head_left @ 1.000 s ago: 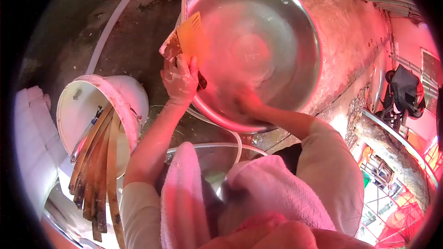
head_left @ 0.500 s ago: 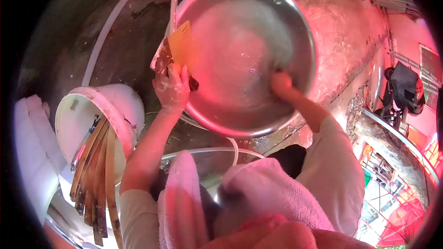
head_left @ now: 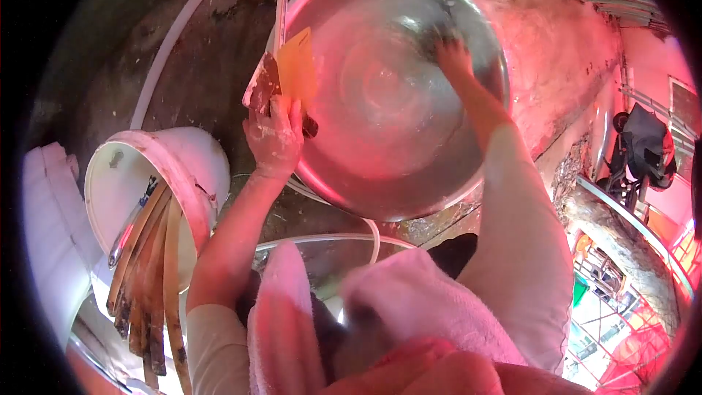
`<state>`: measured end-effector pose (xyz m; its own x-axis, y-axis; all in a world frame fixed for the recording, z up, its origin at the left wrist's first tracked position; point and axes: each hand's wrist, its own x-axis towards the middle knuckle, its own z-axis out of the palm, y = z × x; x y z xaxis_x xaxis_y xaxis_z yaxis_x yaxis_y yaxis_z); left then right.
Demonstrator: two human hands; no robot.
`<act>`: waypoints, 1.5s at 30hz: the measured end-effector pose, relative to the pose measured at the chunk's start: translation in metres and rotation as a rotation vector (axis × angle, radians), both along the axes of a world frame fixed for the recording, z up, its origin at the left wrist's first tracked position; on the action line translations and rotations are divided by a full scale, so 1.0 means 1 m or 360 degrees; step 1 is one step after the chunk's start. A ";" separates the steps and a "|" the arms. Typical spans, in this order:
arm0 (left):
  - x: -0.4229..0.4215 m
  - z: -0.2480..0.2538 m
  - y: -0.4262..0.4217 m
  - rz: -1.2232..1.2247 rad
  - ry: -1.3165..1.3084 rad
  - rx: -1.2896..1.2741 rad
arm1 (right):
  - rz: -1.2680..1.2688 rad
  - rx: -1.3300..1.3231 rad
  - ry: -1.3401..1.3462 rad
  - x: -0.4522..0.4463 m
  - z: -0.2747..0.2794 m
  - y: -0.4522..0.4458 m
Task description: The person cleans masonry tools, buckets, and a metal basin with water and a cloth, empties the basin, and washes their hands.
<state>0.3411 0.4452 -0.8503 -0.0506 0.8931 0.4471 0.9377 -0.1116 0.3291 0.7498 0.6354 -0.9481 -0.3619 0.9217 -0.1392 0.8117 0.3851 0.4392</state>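
A large round metal basin [head_left: 409, 183] stands tilted in front of me, wet and cloudy inside. At its left rim, my left hand [head_left: 274, 139] is closed around a flat yellow-orange scraper [head_left: 297, 66]. A stained flat tool [head_left: 263, 84] lies against the scraper in the same grip, and a dark round end sticks out beside the palm. My right hand [head_left: 455, 57] reaches inside the basin at the upper right wall, its fingers bent against the metal. Something dark shows at those fingertips, but blur hides what it is.
Left of me, a white bucket [head_left: 157, 140] leans with several long wooden strips [head_left: 150, 271] in it. A pale pipe [head_left: 167, 51] lies on the wet floor. A second basin's rim [head_left: 329, 236] is close to my body. A black bag-like object [head_left: 647, 143] is at the right.
My right hand has moved up and away from me along the basin's right wall. My left hand keeps its hold on the scraper, nearly in place.
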 end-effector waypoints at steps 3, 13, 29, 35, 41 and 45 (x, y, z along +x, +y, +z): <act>0.001 0.001 0.004 0.0001 -0.0058 0.0155 | -0.0559 -0.0507 -0.0149 0.020 0.030 -0.124; -0.003 0.002 0.001 -0.0051 -0.0077 -0.0113 | -0.0258 -0.0079 0.0808 -0.018 -0.041 0.023; 0.006 -0.003 -0.005 0.0062 -0.0209 -0.0141 | 0.0377 -0.0868 0.1452 -0.170 0.032 -0.233; 0.006 -0.002 -0.005 0.0057 -0.0108 0.0002 | -0.0507 -0.0480 0.0864 -0.020 -0.007 -0.140; -0.002 -0.010 -0.002 -0.0049 -0.0158 0.0002 | -0.0392 -0.0716 0.0935 -0.190 0.020 -0.044; 0.004 0.001 -0.003 0.0026 -0.0036 0.0051 | 0.0400 -0.0433 0.1218 -0.212 -0.013 -0.147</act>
